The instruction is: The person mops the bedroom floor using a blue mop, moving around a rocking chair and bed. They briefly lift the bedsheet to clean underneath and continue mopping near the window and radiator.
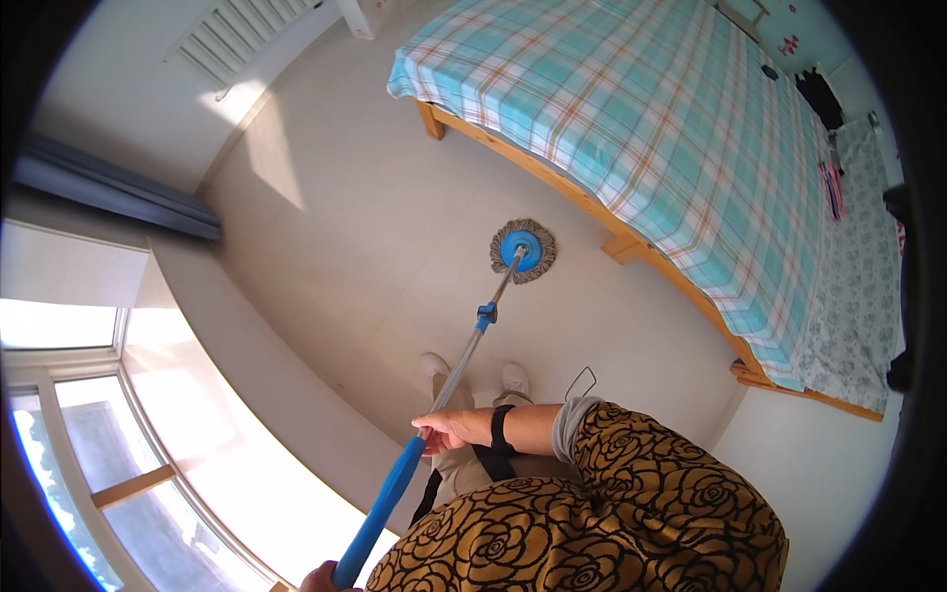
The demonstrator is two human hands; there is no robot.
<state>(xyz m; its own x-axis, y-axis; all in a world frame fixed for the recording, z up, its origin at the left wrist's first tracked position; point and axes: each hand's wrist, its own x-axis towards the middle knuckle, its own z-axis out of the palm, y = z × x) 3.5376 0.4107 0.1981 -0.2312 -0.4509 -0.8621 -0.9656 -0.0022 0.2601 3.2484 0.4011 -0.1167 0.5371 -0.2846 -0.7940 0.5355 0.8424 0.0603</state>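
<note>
A spin mop with a blue plastic hub (530,260) and a grey-brown string head (546,266) rests on the floor ahead of my feet. Its metal pole (464,362) carries a blue clamp joint (485,317) and slants down to a blue grip sleeve (381,510). My right hand (442,431) holds the pole just above that sleeve, with a black band on the wrist. At the lower edge, my left hand (324,577) is wrapped around the end of the blue sleeve, partly cut off by the frame.
A wooden bed frame (547,176) with a plaid cover (592,111) stands to the right. On the left are a windowsill (222,414), windows and a grey curtain (118,189). A radiator (240,37) hangs on the far wall. Beside my right shoe (515,377) is a wire loop (568,392).
</note>
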